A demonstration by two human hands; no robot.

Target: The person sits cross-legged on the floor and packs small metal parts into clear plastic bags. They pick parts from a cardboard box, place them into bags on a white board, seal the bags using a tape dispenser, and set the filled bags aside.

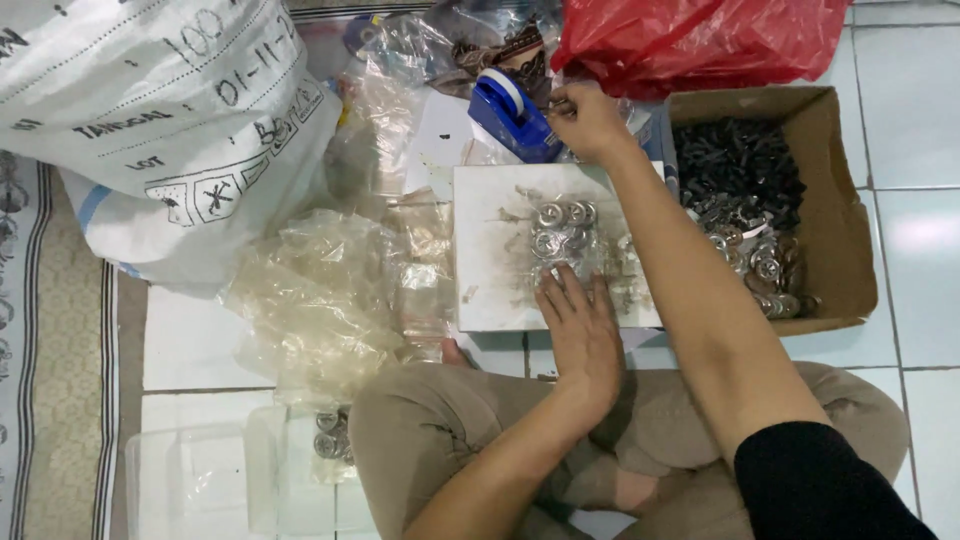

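Two bare hands work over a white board (490, 290) laid on the tiled floor in front of a person sitting cross-legged. The left hand (580, 335) lies flat, fingers spread and extended, its fingertips pressing on a clear plastic bag of round metal caps (565, 232) that rests on the middle of the board. The right hand (585, 118) reaches past the board's far edge to a blue tape dispenser (512, 112), thumb and fingers pinched together at its front; whether they grip tape cannot be told. To the right, touching the board, stands an open cardboard box (835, 200) with dark parts and more metal caps inside. A heap of empty clear bags (320, 290) lies left of the board, below a white woven sack (170, 120). A red plastic bag (690, 35) sits beyond the box.
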